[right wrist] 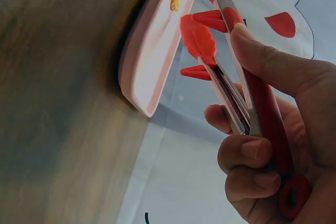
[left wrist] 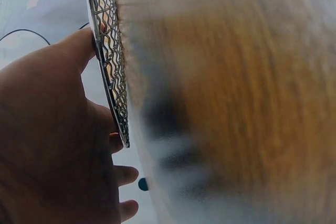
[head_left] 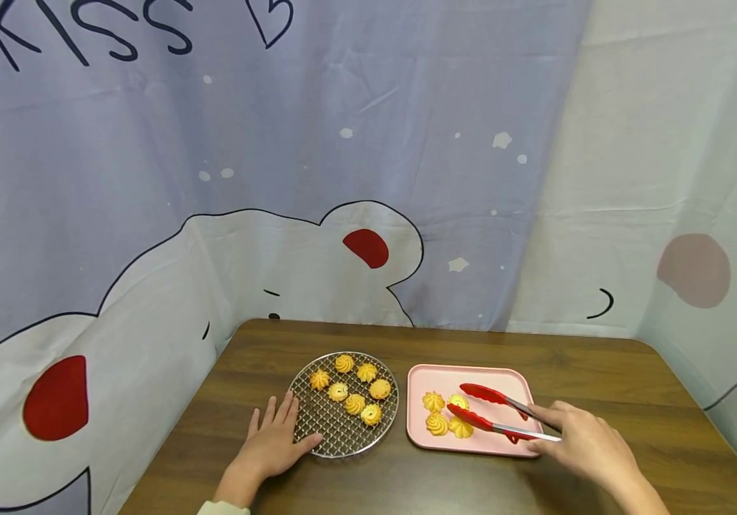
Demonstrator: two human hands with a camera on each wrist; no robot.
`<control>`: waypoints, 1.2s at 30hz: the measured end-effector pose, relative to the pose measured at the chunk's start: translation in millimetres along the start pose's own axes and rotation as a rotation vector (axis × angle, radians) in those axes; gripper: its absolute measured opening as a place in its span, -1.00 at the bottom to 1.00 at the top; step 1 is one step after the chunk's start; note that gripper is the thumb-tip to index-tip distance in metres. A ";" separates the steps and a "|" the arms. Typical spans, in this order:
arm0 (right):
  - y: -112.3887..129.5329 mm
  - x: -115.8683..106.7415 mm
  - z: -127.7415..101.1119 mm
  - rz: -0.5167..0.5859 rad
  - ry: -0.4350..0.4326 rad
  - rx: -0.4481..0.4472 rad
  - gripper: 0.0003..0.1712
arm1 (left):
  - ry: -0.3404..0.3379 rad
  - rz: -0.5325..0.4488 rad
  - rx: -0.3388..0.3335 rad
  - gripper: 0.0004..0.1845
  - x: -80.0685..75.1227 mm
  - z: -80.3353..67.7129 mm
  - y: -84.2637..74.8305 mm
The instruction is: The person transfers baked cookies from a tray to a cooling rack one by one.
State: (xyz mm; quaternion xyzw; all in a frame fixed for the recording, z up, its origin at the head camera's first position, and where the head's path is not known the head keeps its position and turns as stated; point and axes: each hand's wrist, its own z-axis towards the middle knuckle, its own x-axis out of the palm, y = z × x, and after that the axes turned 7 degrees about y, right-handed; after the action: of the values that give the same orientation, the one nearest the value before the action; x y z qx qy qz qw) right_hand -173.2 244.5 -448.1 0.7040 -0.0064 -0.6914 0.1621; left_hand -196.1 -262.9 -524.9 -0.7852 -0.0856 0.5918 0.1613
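Observation:
My right hand (head_left: 587,443) grips a pair of tongs (right wrist: 268,114) with red scalloped tips and metal arms. The tongs are spread apart, and their tips hover over a pink tray (head_left: 484,375) with nothing pinched between them. Several piped butter cookies (head_left: 436,424) lie in the tray's left half, one partly covered by the tips. To the left, my left hand (head_left: 271,440) rests at the edge of a round wire rack (head_left: 336,436), fingers spread and thumb along the near rim. More swirled cookies (head_left: 339,391) sit on the rack, mostly toward its far and right side.
Rack and tray stand side by side on a brown wooden table (head_left: 458,486), with a narrow gap between them. A printed cloth curtain (head_left: 304,272) hangs behind the table and along its sides.

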 end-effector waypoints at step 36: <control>7.0 -11.6 17.5 0.004 0.056 0.002 -0.34 | 0.005 0.000 -0.003 0.06 -1.3 -2.6 -0.3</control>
State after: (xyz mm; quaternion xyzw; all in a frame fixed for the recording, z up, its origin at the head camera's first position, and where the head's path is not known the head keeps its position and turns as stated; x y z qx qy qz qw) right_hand -189.3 236.7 -435.0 0.7231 -0.0040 -0.6711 0.1632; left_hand -194.0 -263.4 -523.0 -0.7870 -0.0861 0.5895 0.1602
